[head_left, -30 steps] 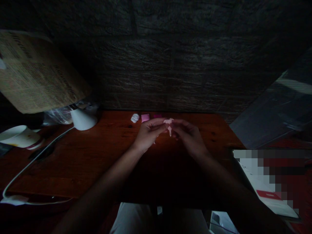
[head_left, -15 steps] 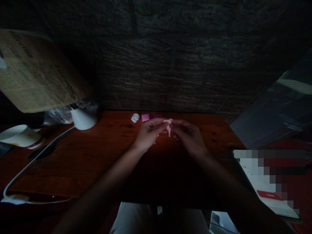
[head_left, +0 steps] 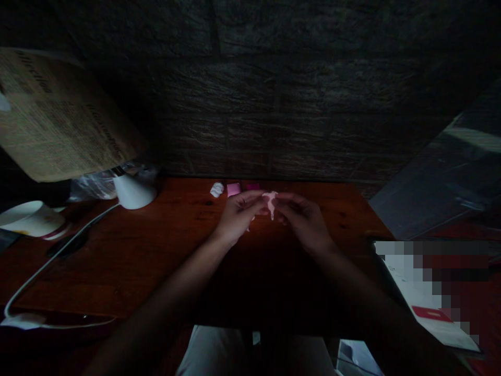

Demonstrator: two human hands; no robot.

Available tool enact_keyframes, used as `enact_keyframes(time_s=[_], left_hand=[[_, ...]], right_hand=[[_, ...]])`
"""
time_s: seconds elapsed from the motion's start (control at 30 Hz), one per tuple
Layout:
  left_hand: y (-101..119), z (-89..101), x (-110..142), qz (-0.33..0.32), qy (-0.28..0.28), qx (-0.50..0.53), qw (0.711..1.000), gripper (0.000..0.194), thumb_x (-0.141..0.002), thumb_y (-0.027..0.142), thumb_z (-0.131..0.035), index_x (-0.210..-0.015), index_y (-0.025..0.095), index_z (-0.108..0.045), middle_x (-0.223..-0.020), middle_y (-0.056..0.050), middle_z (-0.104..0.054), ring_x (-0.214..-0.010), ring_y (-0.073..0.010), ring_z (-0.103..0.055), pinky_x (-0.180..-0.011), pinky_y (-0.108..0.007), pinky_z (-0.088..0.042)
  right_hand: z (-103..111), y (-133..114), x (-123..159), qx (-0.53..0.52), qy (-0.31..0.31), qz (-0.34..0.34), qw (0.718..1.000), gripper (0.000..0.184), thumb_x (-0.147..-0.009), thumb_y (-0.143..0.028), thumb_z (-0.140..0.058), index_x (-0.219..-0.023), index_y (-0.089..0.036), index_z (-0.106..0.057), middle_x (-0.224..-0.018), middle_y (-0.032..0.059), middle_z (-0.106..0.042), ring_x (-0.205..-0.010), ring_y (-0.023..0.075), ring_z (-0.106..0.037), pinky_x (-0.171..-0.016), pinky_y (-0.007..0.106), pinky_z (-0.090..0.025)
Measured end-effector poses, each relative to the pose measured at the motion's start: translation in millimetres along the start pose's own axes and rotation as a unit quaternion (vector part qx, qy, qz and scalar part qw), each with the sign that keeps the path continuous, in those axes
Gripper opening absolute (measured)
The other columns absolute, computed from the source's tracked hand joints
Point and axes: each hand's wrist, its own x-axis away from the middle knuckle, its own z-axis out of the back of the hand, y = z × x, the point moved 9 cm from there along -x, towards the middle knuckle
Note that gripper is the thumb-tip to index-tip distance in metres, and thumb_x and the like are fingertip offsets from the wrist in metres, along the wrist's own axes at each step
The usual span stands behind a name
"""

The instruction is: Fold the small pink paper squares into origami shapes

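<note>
Pinching a pale pink piece (head_left: 271, 202) betw. them, L hand (head_left: 234, 213) & R hand (head_left: 306, 216) have fingers clamped on opp. sides, over the tabletop (head_left: 148, 250). Looks light & soft, prob. clay-like, easily dented; best held gently at wider upper part, not thin lower tip.

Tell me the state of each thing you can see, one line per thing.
Left hand: pinching the pink piece
Right hand: pinching it too
Pink piece: held between both hands, irregular, narrowing downward
White lump: resting, crumpled-looking
Pink block: resting, apparently unheld
Magenta block: partly hidden
Lamp: upright, seemingly unlit
Cup: open, seemingly upright
Bag: crumpled
</note>
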Motion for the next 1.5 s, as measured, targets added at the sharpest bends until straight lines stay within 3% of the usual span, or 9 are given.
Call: enact_keyframes(time_s=[0.13, 0.47, 0.77, 1.5], left_hand=[[2.0, -2.5, 0.5, -0.003, -0.017, 0.011, 1.0, 0.027, -0.076, 0.033, -0.084, -0.098, 0.018, -0.081, -0.081, -0.004, -0.076, -0.078, -0.0171, -0.074, -0.074, -0.029, -0.06], [5.7, -3.9, 1.7, -0.014, -0.024, 0.001, 1.0, 0.025, -0.077, 0.034, -0.084, -0.096, 0.018, -0.081, -0.068, -0.003, -0.073, -0.078, -0.0183, -0.073, -0.074, -0.029, -0.06], [10.3, -2.6, 1.0, -0.048, -0.02, -0.047, 0.998, 0.03, -0.079, 0.041, -0.081, -0.097, 0.017, -0.079, -0.069, -0.004, -0.073, -0.079, -0.0194, -0.073, -0.071, -0.029, -0.059], [11.7, -2.6, 2.5, -0.03, -0.009, -0.043, 0.999, 0.027, -0.079, 0.039, -0.083, -0.096, 0.019, -0.081, -0.07, -0.003, -0.073, -0.075, -0.0171, -0.072, -0.068, -0.027, -0.059]], right_hand=[[1.8, -2.1, -0.5, -0.011, 0.008, 0.007, 1.0, 0.035, -0.068, -0.046, -0.083, -0.092, -0.02, -0.076, -0.068, -0.0009, -0.068, -0.057, 0.0121, -0.056, -0.056, 0.028, -0.045], [2.5, -1.5, 0.0, -0.009, 0.011, 0.007, 1.0, 0.033, -0.069, -0.044, -0.082, -0.091, -0.02, -0.076, -0.066, -0.0017, -0.067, -0.056, 0.0113, -0.055, -0.055, 0.028, -0.044], [1.8, 0.3, -0.3, 0.004, 0.007, 0.001, 1.0, 0.037, -0.068, -0.048, -0.085, -0.092, -0.021, -0.077, -0.075, 0.0008, -0.071, -0.06, 0.0119, -0.057, -0.057, 0.028, -0.047], [1.2, -2.3, 1.1, -0.002, 0.009, 0.005, 1.0, 0.03, -0.068, -0.044, -0.085, -0.089, -0.022, -0.079, -0.079, 0.0017, -0.074, -0.06, 0.0118, -0.057, -0.057, 0.027, -0.047]])
